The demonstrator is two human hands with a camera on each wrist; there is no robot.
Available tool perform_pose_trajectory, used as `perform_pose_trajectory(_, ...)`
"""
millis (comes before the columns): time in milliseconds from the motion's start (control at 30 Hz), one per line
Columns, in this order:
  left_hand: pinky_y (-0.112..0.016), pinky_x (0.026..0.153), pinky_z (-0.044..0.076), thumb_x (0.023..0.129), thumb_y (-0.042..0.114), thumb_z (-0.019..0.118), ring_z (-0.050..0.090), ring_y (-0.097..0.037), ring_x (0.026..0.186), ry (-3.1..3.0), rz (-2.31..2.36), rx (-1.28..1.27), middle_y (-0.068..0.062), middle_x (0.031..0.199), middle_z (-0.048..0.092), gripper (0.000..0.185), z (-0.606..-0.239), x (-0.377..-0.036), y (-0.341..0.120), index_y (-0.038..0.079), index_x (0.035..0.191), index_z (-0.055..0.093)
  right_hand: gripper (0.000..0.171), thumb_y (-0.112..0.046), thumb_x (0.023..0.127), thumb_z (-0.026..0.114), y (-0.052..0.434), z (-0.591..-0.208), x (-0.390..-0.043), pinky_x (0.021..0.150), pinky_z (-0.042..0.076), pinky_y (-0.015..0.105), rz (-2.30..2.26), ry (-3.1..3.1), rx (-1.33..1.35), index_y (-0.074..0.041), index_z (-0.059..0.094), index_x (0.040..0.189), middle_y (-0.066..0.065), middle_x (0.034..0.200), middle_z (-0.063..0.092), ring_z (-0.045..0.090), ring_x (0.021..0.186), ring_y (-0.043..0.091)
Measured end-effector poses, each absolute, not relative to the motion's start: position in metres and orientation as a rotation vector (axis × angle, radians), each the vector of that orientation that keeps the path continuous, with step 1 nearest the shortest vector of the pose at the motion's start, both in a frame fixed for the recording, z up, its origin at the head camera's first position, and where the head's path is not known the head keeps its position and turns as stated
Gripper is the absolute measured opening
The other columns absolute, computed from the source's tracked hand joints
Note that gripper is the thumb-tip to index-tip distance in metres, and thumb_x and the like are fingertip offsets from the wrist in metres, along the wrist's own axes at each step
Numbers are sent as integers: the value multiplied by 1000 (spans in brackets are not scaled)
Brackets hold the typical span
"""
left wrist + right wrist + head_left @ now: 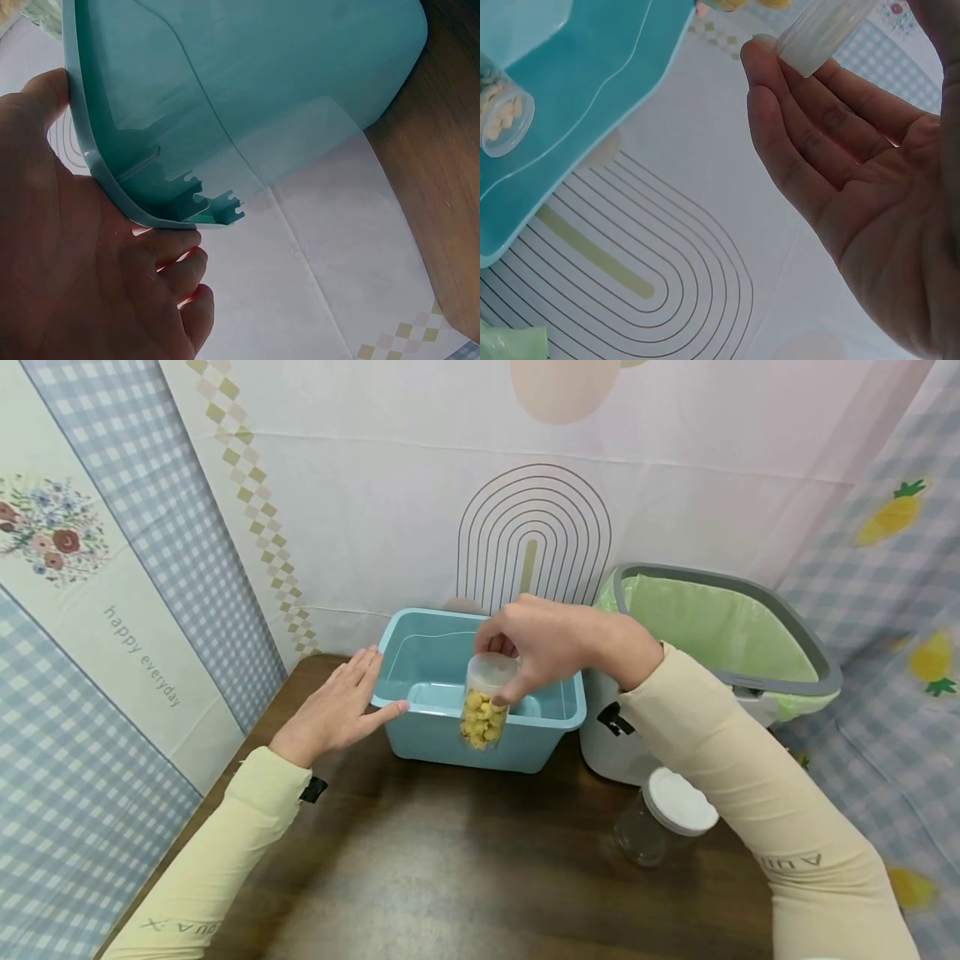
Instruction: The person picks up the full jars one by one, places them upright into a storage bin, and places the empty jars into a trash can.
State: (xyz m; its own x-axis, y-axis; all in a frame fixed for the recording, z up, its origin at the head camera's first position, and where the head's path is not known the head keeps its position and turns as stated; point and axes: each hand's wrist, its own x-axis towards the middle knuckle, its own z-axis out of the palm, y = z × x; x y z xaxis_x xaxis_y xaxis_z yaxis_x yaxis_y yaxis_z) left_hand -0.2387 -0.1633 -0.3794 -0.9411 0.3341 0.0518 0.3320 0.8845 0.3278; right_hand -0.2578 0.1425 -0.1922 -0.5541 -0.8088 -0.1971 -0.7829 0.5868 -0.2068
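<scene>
My right hand holds a clear jar of yellow pieces by its whitish lid end, between thumb and fingers. The jar hangs slightly tilted over the near rim of a blue plastic tub. At the tub's left corner, my left hand touches the rim with fingers extended and the thumb lying apart along the near edge. The left wrist view shows the thumb and fingers against the tub's rim. Inside the tub, the right wrist view shows another clear container with pale pieces.
Right of the tub stands a white bin with a grey rim and a green liner. A clear jar with a white lid stands on the brown wooden table, near my right forearm. Printed cloth hangs behind.
</scene>
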Motion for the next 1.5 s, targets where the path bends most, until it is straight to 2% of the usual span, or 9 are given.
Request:
perform_pose_trajectory(333,-59,135,8,106,68,42,5,-38,167,3040,521,553,-22,178,4,101,-381,-238,-167,-3,168,6,42,-31,83,87,142,-191,-272,91,62,37,-160,2604,-1249,-9,74,116,4,109,76,71,100,18)
perform_pose_trajectory(533,-59,135,9,106,66,44,5,-38,167,3038,517,566,-22,178,4,100,-382,-237,-168,-4,168,6,45,-31,84,86,140,-193,-280,94,62,38,-152,2640,-1180,-8,74,121,7,115,77,72,105,20)
perform_pose_trajectory(800,-59,135,10,106,67,44,6,-38,167,3037,526,589,-23,178,5,100,-384,-236,-170,-3,168,7,46,-32,83,88,135,-199,-292,93,61,38,-147,2678,-1144,-8,74,120,7,112,77,71,103,21)
perform_pose_trajectory(1033,-59,135,9,106,67,43,5,-38,167,3035,514,591,-22,178,4,100,-384,-236,-174,-3,168,6,44,-32,84,87,128,-214,-309,90,59,38,-168,2708,-1125,-6,74,117,9,110,75,68,99,22)
perform_pose_trajectory(1267,-59,135,9,106,67,43,5,-38,167,3032,514,607,-22,178,4,100,-383,-235,-176,-3,168,5,42,-30,85,87,121,-234,-325,81,57,35,-206,2718,-1095,-4,73,115,10,108,73,64,94,22)
perform_pose_trajectory(1500,-59,135,9,106,66,44,6,-37,167,3033,516,619,-21,178,4,100,-384,-233,-179,-2,168,5,45,-29,86,87,116,-256,-336,83,58,36,-224,2732,-1041,-3,72,120,12,113,71,62,98,24)
